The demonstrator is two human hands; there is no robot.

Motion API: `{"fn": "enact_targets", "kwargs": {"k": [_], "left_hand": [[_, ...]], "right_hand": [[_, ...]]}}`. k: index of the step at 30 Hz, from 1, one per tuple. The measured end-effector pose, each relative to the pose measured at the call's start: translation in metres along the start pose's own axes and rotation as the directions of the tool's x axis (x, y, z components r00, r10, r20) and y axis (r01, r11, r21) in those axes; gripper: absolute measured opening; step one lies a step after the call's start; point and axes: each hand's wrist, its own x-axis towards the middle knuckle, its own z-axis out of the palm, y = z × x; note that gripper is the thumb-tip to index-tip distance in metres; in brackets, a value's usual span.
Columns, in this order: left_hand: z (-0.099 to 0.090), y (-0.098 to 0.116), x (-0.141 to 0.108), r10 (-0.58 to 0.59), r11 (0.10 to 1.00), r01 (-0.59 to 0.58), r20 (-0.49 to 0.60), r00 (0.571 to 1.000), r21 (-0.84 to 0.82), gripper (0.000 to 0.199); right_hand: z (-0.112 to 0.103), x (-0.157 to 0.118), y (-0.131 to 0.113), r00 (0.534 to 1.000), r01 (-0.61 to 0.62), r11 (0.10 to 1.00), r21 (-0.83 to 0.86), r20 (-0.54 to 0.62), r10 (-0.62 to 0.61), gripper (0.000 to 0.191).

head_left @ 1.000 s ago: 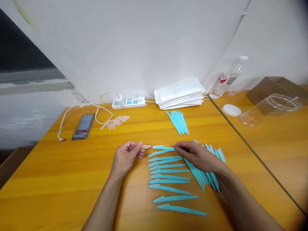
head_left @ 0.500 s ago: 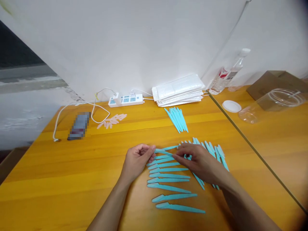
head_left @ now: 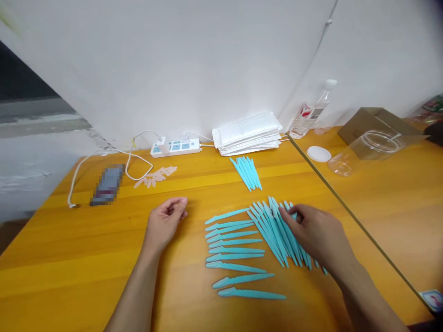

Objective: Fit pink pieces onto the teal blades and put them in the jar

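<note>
Turquoise eyebrow razors [head_left: 238, 242] lie in a loose column before me, roughly crosswise. Beside them on the right is an overlapping fan of more such razors [head_left: 273, 235]. My right hand [head_left: 311, 228] is over this fan, thumb and forefinger pinched at the upper end of one razor. Left of the column my left hand [head_left: 168, 219] hovers just above the table, fingers curled and thumb pressed to forefinger; anything inside the pinch is too small to make out. Farther back lies a smaller bundle of turquoise razors [head_left: 246, 173].
Small translucent pieces [head_left: 157, 176] lie near a white cable and a blurred phone [head_left: 108, 185]. Along the wall are a power strip [head_left: 176, 147], stacked white packets [head_left: 247, 134] and a bottle [head_left: 309, 115]. At right are a lid [head_left: 319, 154], clear jar [head_left: 363, 150] and cardboard box [head_left: 363, 121].
My hands, together on one razor earlier, have parted. The left has moved left, away from the razors; the right has shifted right onto the fan. The view has turned slightly right.
</note>
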Motion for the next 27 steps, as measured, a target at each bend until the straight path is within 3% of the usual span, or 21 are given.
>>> {"fn": "enact_targets", "kwargs": {"k": [2, 4, 6, 9, 11, 16, 22, 27], "left_hand": [[-0.017, -0.002, 0.013, 0.025, 0.996, -0.013, -0.124, 0.992, 0.093, 0.047], [-0.039, -0.005, 0.029, 0.06, 0.968, 0.003, -0.245, 0.968, 0.251, 0.044], [-0.062, -0.01, 0.045, 0.117, 0.895, 0.041, -0.321, 0.94, 0.445, 0.041], [-0.09, -0.019, 0.065, 0.244, 0.71, 0.069, -0.337, 0.91, 0.701, 0.04], [-0.101, -0.023, 0.075, 0.294, 0.613, 0.071, -0.311, 0.904, 0.787, 0.043], [-0.1, -0.023, 0.093, 0.268, 0.543, 0.044, -0.222, 0.938, 0.839, 0.051], [-0.085, -0.013, 0.098, 0.2, 0.439, 0.052, -0.153, 0.968, 0.897, 0.039], [-0.088, -0.012, 0.101, 0.143, 0.477, 0.035, -0.118, 0.983, 0.878, 0.032]], "right_hand": [[-0.004, 0.034, -0.012, 0.998, 0.048, 0.999, 0.012, -0.043, -0.048, 0.041], [-0.002, 0.072, -0.026, 0.995, 0.104, 0.994, 0.038, -0.002, -0.104, 0.041], [0.005, 0.106, -0.04, 0.996, 0.084, 0.995, 0.059, 0.026, -0.086, 0.043], [0.018, 0.14, -0.052, 0.997, 0.036, 0.995, 0.092, 0.071, -0.043, 0.038], [0.025, 0.151, -0.053, 0.992, 0.033, 0.992, 0.122, 0.113, -0.047, 0.03], [0.027, 0.156, -0.044, 0.981, 0.015, 0.977, 0.211, 0.184, -0.055, 0.023], [0.007, 0.134, -0.036, 0.988, 0.044, 0.948, 0.316, 0.128, -0.089, 0.024], [0.001, 0.099, -0.032, 0.979, 0.082, 0.807, 0.584, 0.103, -0.175, 0.029]]}}
